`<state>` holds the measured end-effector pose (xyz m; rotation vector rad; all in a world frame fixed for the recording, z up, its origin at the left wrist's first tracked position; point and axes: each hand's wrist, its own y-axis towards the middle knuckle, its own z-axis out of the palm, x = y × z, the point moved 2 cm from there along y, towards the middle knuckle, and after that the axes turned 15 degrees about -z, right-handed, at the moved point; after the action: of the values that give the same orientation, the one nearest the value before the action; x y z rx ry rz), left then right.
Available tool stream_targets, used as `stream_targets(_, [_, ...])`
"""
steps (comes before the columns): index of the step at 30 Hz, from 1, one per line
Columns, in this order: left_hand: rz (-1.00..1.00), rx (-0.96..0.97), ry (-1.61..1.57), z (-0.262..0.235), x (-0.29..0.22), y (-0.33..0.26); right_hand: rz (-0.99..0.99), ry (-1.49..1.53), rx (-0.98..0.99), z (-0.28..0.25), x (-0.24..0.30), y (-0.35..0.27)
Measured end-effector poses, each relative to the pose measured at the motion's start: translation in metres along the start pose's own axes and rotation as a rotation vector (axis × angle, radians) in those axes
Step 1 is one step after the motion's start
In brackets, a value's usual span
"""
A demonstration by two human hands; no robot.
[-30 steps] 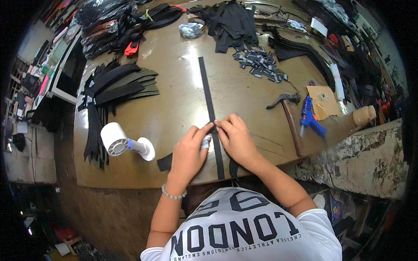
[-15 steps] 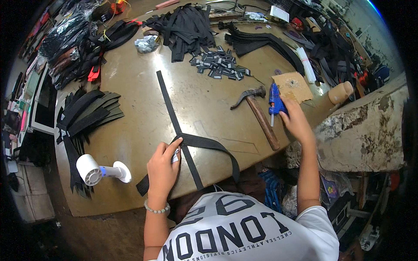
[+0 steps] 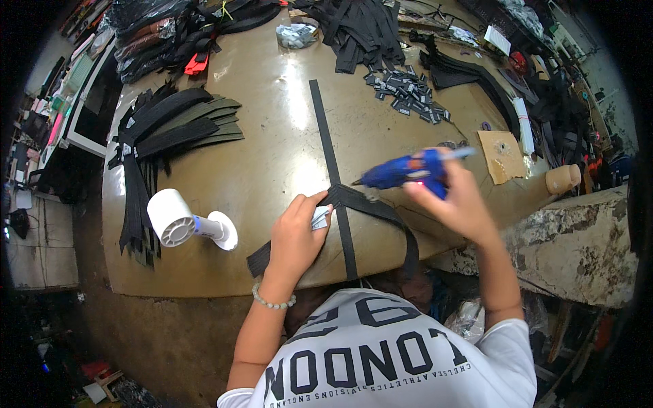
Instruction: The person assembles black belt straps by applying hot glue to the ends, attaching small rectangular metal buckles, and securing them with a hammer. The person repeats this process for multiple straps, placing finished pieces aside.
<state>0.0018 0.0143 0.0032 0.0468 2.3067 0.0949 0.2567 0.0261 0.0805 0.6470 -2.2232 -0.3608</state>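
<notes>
A long thin black strip (image 3: 325, 129) lies on the table, pointing away from me. Across it runs a wider black webbing strap (image 3: 381, 212), folded to a point where the two cross. Just left of that fold, my left hand (image 3: 298, 234) is closed, pinching the webbing strap. Small white labels (image 3: 320, 219) show between its fingers too. In my right hand (image 3: 466, 204) is a blue glue gun (image 3: 401, 171), slightly smeared by motion. Its nozzle sits close to the fold, on the right side; whether it touches cannot be made out. A pale glue stick (image 3: 460, 154) pokes from its back.
Left of my hand stands a small white fan (image 3: 173, 217), with bundled straps (image 3: 180, 126) behind it. Small dark tags (image 3: 408, 95) are heaped farther back near loose black straps (image 3: 360, 34). A cardboard piece (image 3: 502, 160) and white sticks (image 3: 522, 126) lie right. My right hand mostly hides a hammer.
My right hand has lifted the glue gun off the cardboard's edge and brought it left to the fold, nozzle now pointing left. My left hand keeps its pinch. The whole view has shifted.
</notes>
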Motion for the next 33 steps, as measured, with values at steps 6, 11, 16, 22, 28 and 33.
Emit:
stream_targets(6, [0.013,-0.024,-0.015,0.001,0.002,0.000,0.128,-0.056,0.317,0.032,-0.009,0.029])
stream_targets(11, [0.006,-0.008,0.001,0.002,0.004,-0.001,0.081,-0.099,0.327,0.031,-0.003,0.031])
stream_targets(16, [0.020,-0.011,-0.001,0.003,0.004,-0.001,0.047,-0.119,0.392,0.028,0.010,0.016])
stream_targets(22, [0.003,-0.008,0.011,0.003,0.004,-0.001,0.039,-0.116,0.451,0.025,0.021,0.000])
stream_targets(28, [0.013,-0.023,0.024,0.002,0.001,-0.001,0.123,0.126,0.337,0.002,0.010,-0.017])
stream_targets(33, [-0.015,-0.015,-0.004,0.002,-0.001,-0.002,0.390,-0.333,-0.640,-0.075,-0.095,-0.069])
